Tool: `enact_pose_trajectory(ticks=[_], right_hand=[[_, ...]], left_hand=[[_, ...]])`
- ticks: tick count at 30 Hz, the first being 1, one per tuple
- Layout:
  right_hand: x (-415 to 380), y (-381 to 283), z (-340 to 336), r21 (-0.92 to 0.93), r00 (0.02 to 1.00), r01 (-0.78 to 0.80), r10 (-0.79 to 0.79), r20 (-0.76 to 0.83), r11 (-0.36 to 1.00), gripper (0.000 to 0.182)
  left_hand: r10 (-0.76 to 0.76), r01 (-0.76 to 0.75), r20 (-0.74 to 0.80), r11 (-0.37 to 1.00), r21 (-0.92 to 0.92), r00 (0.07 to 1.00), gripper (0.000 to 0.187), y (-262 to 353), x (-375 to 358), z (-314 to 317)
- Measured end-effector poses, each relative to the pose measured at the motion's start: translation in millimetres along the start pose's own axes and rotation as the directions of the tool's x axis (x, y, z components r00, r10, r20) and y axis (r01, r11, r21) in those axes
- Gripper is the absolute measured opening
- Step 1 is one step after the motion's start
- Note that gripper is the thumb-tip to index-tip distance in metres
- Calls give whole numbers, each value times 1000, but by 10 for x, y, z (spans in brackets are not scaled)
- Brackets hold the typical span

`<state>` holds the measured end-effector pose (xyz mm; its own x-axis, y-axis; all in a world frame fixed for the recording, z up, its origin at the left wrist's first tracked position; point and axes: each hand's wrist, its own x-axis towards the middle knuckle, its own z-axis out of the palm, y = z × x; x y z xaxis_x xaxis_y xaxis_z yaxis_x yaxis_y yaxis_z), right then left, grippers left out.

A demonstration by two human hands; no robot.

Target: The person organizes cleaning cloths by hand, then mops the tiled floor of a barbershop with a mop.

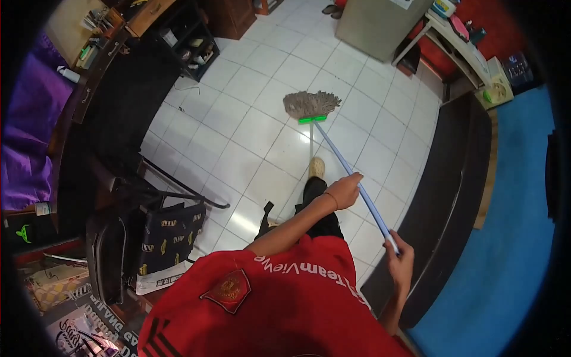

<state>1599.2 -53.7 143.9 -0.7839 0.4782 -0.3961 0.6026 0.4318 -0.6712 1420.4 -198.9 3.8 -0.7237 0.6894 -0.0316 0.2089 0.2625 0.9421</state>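
Observation:
A mop stretches away from me over the floor, its grey-brown string head (310, 105) lying on the white tiles. A bright green clamp (313, 119) joins the strings to a light blue handle (339, 156). Partway down that handle, my left hand (345, 190) is closed round it. Closer to my body, my right hand (401, 256) grips the handle near its end, fingers wrapped about the pale grip. My shoe (317, 168) stands on the tiles a little short of the mop head.
To the left are a folding chair (172, 238) and a dark shelf unit (193, 44). A dark bench-like edge (437, 196) and a blue surface (505, 208) run along the right. Ahead stand a grey fridge-like cabinet (380, 27) and a white table (458, 50).

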Motion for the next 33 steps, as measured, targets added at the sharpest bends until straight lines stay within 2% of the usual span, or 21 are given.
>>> enact_pose_trajectory(ticks=[1, 3, 7, 9, 11, 12, 13, 15, 16, 17, 18, 19, 20, 21, 24, 25, 27, 29, 31, 32, 33], right_hand=[[-172, -119, -14, -142, 994, 19, -33, -101, 990, 30], [-326, -192, 179, -150, 975, -33, -2, -224, 988, 26], [21, -365, 531, -207, 962, -17, -40, -269, 978, 27], [461, -573, 720, -238, 975, -148, 102, -196, 960, 28], [1135, -763, 957, -209, 985, -126, 97, -143, 970, 27], [1590, -715, 1092, -259, 979, 87, -131, -155, 962, 28], [2060, -757, 1197, -304, 924, 291, -349, -159, 907, 28], [3115, -1317, 1323, -322, 946, 251, -301, -117, 913, 30], [3712, -1472, 1429, -295, 925, 327, -367, -94, 898, 31], [4151, -1892, 1551, -329, 958, 234, -275, -82, 915, 33], [4665, -2035, 1757, -224, 935, 324, -348, -72, 919, 35], [5201, -2095, 2001, -143, 937, 337, -346, -42, 930, 38], [5525, -2427, 2192, -82, 972, 232, -228, 61, 969, 39], [6029, -2459, 2467, 3, 950, 284, -282, 135, 959, 40], [6803, -2928, 3280, 256, 961, 79, -142, 238, 964, 43], [6881, -3102, 3564, 329, 960, 15, -106, 261, 944, 43], [6708, -3408, 3964, 305, 957, 92, -169, 236, 948, 37], [6485, -3469, 4170, 222, 938, 110, -175, 298, 969, 28], [6215, -3288, 4255, -3, 889, 276, -255, 380, 961, 25], [6251, -2867, 4455, -101, 828, 521, -474, 299, 847, 29], [6027, -2612, 4400, -123, 772, 621, -577, 269, 774, 34]], left_hand=[[-9, 10, 14, 1000, -10, 1000, 38, 18, -41, 31], [42, -45, 80, 998, 34, 996, 39, 19, -60, 46], [24, -22, 103, 1000, -17, 994, 39, -313, 36, -20], [-56, 62, 110, 997, -54, 992, 40, -490, 163, -206], [-107, 107, -16, 994, -24, 994, 41, -718, 314, -422], [-134, 132, -71, 991, -26, 988, 42, -846, 381, -559], [-143, 142, -79, 990, -23, 987, 42, -981, 451, -715], [-282, 274, -146, 959, -70, 948, 42, -1280, 607, -1090], [-294, 288, -136, 955, -65, 946, 42, -1433, 676, -1292], [-384, 373, -179, 923, -96, 906, 42, -1555, 717, -1438], [-476, 455, -227, 880, -138, 850, 42, -1657, 744, -1581], [-485, 473, -319, 873, -119, 814, 40, -1709, 765, -1735], [-515, 500, -365, 854, -141, 776, 40, -1748, 788, -1888], [-541, 525, -406, 836, -159, 737, 39, -1783, 777, -2021], [-627, 603, -454, 767, -218, 634, 37, -1807, 785, -2338], [-624, 605, -459, 768, -211, 632, 37, -1829, 809, -2392], [-652, 626, -475, 742, -240, 590, 37, -1826, 761, -2490], [-666, 635, -485, 729, -257, 568, 39, -1740, 750, -2578], [-670, 623, -482, 729, -284, 565, 42, -1674, 715, -2599], [-673, 622, -470, 729, -286, 571, 45, -1635, 692, -2590], [-658, 607, -479, 742, -283, 581, 45, -1591, 669, -2575]])
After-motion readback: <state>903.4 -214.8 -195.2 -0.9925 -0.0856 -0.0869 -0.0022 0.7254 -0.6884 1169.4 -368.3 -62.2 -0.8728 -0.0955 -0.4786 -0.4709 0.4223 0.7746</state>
